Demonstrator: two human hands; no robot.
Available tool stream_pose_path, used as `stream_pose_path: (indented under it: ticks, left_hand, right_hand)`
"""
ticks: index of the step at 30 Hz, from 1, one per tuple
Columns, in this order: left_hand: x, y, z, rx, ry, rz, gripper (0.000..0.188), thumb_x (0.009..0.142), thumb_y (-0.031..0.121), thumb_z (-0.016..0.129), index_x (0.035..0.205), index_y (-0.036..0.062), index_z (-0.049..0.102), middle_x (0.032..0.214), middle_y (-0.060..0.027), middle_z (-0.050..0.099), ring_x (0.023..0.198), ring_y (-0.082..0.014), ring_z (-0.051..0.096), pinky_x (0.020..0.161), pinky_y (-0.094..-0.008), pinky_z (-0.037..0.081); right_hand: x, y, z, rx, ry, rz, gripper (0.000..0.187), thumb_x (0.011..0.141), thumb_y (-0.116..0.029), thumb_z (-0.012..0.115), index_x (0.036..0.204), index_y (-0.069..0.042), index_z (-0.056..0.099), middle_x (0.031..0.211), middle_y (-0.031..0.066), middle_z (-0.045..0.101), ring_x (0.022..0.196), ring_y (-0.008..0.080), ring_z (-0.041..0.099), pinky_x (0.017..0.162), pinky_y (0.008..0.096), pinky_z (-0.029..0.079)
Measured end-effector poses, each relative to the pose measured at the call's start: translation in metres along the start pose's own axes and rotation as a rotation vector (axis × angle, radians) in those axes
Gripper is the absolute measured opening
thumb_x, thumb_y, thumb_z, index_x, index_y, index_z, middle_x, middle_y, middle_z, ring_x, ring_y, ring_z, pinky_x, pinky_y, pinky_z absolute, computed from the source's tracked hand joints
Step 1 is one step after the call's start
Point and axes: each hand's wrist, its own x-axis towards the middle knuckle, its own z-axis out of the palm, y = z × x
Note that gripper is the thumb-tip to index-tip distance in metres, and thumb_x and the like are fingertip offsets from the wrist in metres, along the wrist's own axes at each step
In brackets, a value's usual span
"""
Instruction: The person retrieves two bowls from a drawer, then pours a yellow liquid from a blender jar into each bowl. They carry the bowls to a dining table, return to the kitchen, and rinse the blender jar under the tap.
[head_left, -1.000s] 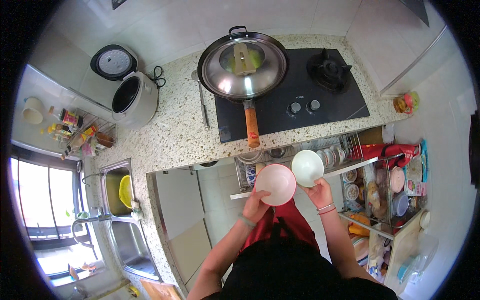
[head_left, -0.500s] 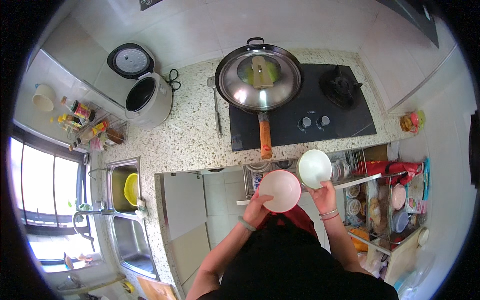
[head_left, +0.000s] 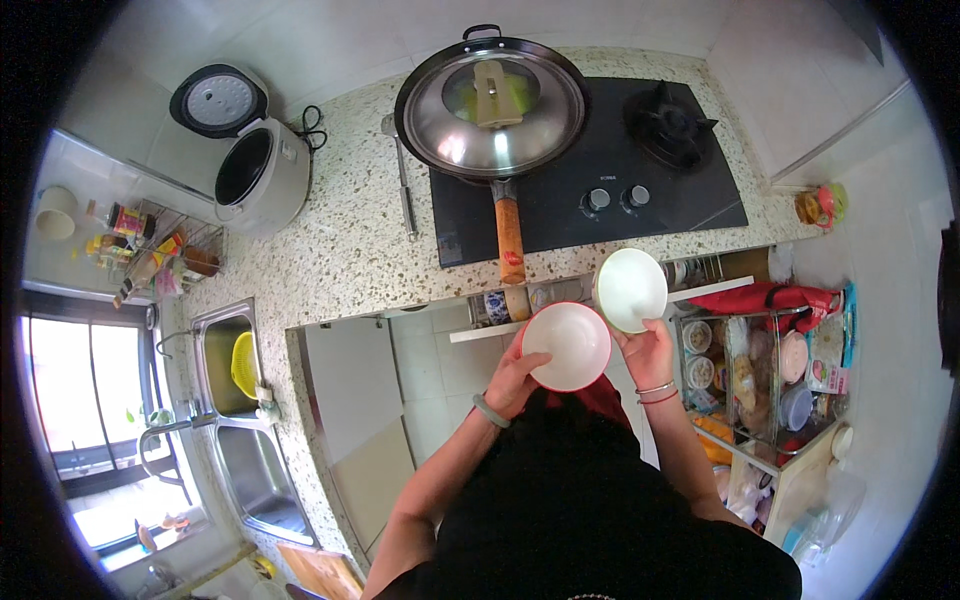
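Observation:
My left hand (head_left: pixel 512 380) grips a pink-rimmed bowl (head_left: pixel 568 347) by its left side, thumb over the rim, its white inside facing up. In my right hand (head_left: pixel 648 352) is a white bowl with a pale greenish rim (head_left: pixel 631 290), held at its lower edge with the thumb inside. The two bowls are side by side, their rims close together, above a pulled-out drawer (head_left: pixel 480 333) under the counter. Both look bare inside. Bowls and dishes in the drawer are partly hidden behind them.
A lidded wok (head_left: pixel 470 135) sits on the black cooktop (head_left: pixel 580 240), its wooden handle reaching over the counter edge. A ladle (head_left: pixel 405 190) and an opened rice cooker (head_left: pixel 285 190) stand left of it. A double sink (head_left: pixel 265 480) is at left, a filled rack (head_left: pixel 745 400) at right.
The drawer has moved inward under the counter, showing less of its contents. Both hands still hold the bowls. The view has shifted, so the counter and wok appear higher.

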Motion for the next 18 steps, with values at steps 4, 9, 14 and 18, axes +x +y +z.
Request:
stream_pose_path:
  ticks: [4, 9, 14, 18]
  left_hand:
    - [-0.007, -0.001, -0.006, 0.02, -0.02, 0.015, 0.063, 0.086, -0.001, 0.057, 0.144, 0.0101, 0.038, 0.134, -0.0058, 0.052, 0.122, -0.018, 0.052, 0.1, -0.0354, 0.046]
    - [-0.015, -0.006, -0.007, -0.02, 0.006, 0.069, 0.057, 0.09, 0.006, 0.058, 0.144, 0.0102, 0.038, 0.135, -0.0057, 0.052, 0.121, -0.0176, 0.052, 0.099, -0.0351, 0.046]
    - [-0.03, -0.012, -0.01, -0.021, 0.06, 0.075, 0.058, 0.099, 0.039, 0.052, 0.147, 0.0124, 0.031, 0.139, -0.0064, 0.048, 0.123, -0.0218, 0.051, 0.101, -0.0404, 0.046]
    - [-0.041, -0.028, -0.007, -0.123, 0.127, 0.171, 0.054, 0.102, 0.042, 0.044, 0.145, 0.0105, 0.035, 0.137, -0.0051, 0.049, 0.122, -0.0199, 0.051, 0.099, -0.0401, 0.046]
  right_hand:
    - [-0.001, 0.002, 0.004, -0.006, -0.003, 0.002, 0.056, 0.084, -0.016, 0.054, 0.137, -0.002, 0.04, 0.133, 0.0149, 0.052, 0.124, 0.0321, 0.051, 0.106, 0.0488, 0.042]
    - [-0.007, 0.003, 0.001, -0.015, -0.007, 0.027, 0.055, 0.084, -0.016, 0.054, 0.136, -0.002, 0.041, 0.133, 0.0143, 0.052, 0.124, 0.0321, 0.05, 0.107, 0.0494, 0.041]
    - [-0.02, 0.01, -0.003, -0.017, -0.017, 0.032, 0.054, 0.084, -0.016, 0.055, 0.135, -0.003, 0.043, 0.132, 0.0133, 0.053, 0.123, 0.0313, 0.051, 0.106, 0.0484, 0.041]
    - [-0.039, 0.011, -0.001, -0.028, 0.028, 0.068, 0.053, 0.084, -0.015, 0.055, 0.135, -0.004, 0.043, 0.132, 0.0115, 0.052, 0.124, 0.0291, 0.049, 0.107, 0.0468, 0.04]
